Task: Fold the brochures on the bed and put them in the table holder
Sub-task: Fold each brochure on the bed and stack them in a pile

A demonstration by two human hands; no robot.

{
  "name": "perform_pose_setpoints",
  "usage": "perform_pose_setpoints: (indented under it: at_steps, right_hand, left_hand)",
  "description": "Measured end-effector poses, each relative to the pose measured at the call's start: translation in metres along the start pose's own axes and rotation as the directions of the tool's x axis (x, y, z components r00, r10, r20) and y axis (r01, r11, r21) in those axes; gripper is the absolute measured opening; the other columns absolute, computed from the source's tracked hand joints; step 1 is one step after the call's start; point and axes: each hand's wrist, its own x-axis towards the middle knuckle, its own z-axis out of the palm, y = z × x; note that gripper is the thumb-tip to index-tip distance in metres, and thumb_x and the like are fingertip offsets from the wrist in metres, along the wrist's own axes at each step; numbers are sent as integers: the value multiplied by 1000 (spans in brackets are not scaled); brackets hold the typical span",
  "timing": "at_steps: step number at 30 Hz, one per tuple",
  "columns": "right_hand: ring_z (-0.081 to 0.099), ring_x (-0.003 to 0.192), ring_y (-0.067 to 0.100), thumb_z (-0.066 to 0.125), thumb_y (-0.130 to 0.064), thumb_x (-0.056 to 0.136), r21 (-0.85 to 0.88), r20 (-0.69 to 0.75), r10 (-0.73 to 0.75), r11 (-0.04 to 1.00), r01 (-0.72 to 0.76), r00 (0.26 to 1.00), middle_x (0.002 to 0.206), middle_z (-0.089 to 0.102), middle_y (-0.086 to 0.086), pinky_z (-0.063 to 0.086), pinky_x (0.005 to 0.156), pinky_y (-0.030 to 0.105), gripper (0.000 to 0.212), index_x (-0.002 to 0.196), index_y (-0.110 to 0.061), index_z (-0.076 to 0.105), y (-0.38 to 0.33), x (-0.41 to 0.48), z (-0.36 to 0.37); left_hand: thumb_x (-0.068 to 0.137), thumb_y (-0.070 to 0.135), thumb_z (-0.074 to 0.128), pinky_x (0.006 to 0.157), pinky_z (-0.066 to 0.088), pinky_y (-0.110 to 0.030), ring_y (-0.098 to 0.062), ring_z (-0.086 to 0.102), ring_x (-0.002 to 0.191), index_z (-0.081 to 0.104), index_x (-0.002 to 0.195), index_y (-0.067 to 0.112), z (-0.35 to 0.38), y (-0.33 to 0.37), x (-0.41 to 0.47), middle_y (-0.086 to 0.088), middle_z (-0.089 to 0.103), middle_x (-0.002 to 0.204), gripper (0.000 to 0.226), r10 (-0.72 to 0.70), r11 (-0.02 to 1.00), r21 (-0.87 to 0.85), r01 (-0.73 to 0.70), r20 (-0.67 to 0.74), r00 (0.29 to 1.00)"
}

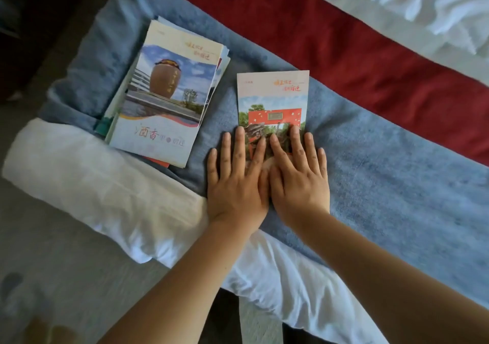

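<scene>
A folded brochure (272,97) with a red panel on its cover lies flat on the blue blanket (383,171). My left hand (235,182) and my right hand (299,179) rest side by side, palms down and fingers spread, on the brochure's near half, which they hide. To the left, a stack of several brochures (164,97) lies on the same blanket; its top cover shows a large brown jar. No table holder is in view.
A red band of bedding (330,39) runs across behind the blanket, with rumpled white sheets (423,4) beyond. The white mattress edge (105,184) lies along the near side. Grey floor (53,277) shows at the lower left.
</scene>
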Motion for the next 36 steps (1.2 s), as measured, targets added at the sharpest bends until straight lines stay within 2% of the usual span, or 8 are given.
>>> perform_pose_setpoints:
  at_steps: [8, 13, 17, 21, 26, 30, 32, 36]
  right_hand:
    - [-18, 157, 23, 38, -36, 98, 412, 4, -55, 910, 49, 998, 172, -12, -4, -5, 127, 40, 64, 161, -40, 25, -41, -4, -2]
    - [-19, 156, 29, 45, -24, 105, 461, 8, -153, 877, 133, 988, 172, -13, -4, -7, 127, 44, 61, 161, -39, 26, -100, 19, 7]
    - [-15, 157, 32, 37, -36, 107, 395, 6, -189, 903, 171, 982, 172, -6, 3, -16, 121, 38, 50, 157, -37, 38, -140, 36, 10]
    - [-4, 158, 35, 39, -31, 100, 285, -42, -220, 932, 223, 975, 171, 13, 9, -14, 123, 38, 53, 151, -37, 48, -162, 45, 11]
    - [26, 152, 38, 60, -20, 89, 207, -123, -215, 949, 237, 969, 152, 46, 17, 11, 128, 49, 43, 130, -30, 69, -175, 53, 2]
    - [59, 120, 34, 77, -15, 77, 160, -164, -187, 964, 214, 969, 129, 60, 9, 48, 107, 50, 33, 108, -25, 76, -173, 85, -26]
    - [53, 133, 33, 84, -17, 75, 5, -115, -236, 971, 238, 965, 150, 50, 10, 47, 107, 44, 57, 128, -28, 68, -173, 108, -41]
    - [13, 157, 20, 84, -38, 82, -198, 272, -150, 958, 208, 950, 171, 5, 5, 53, 96, 44, 96, 157, -33, 24, -181, 143, -52]
  left_hand:
    - [101, 15, 37, 115, 43, -44, -35, 38, 148, 57, 142, -1, -45, -26, 20, -20, 33, 163, 48, 35, 854, -514, -83, -102, 994]
    - [100, 12, 37, 115, 39, -33, -28, 45, 144, 52, 148, 5, -96, -87, 51, -11, 46, 157, 51, 38, 907, -405, -112, -187, 982]
    - [99, 10, 45, 109, 48, -55, -34, 39, 148, 44, 154, 10, -102, -137, 66, -9, 39, 162, 55, 78, 958, -270, -95, -71, 994]
    - [96, 5, 59, 108, 47, -58, -35, 36, 149, 45, 154, 13, -105, -173, 77, -2, 36, 164, 59, 58, 973, -224, -56, 2, 998]
    - [99, 13, 56, 120, 33, -56, -36, 36, 149, 59, 144, 10, -105, -189, 80, -4, 45, 159, 45, 120, 979, -166, -121, -19, 993]
    - [100, 43, 59, 123, 25, -47, -34, 29, 153, 54, 147, 11, -111, -175, 75, -8, 39, 162, 57, 87, 995, -49, -83, 84, 993]
    - [94, 54, 60, 122, 25, -44, -34, 21, 156, 38, 157, 12, -119, -164, 76, -10, 25, 168, 79, 41, 999, 3, -43, 211, 977]
    - [95, 59, 56, 125, 16, -46, -37, -3, 158, -1, 164, 16, -122, -152, 91, -9, -11, 172, 99, -86, 990, 140, 27, 432, 898]
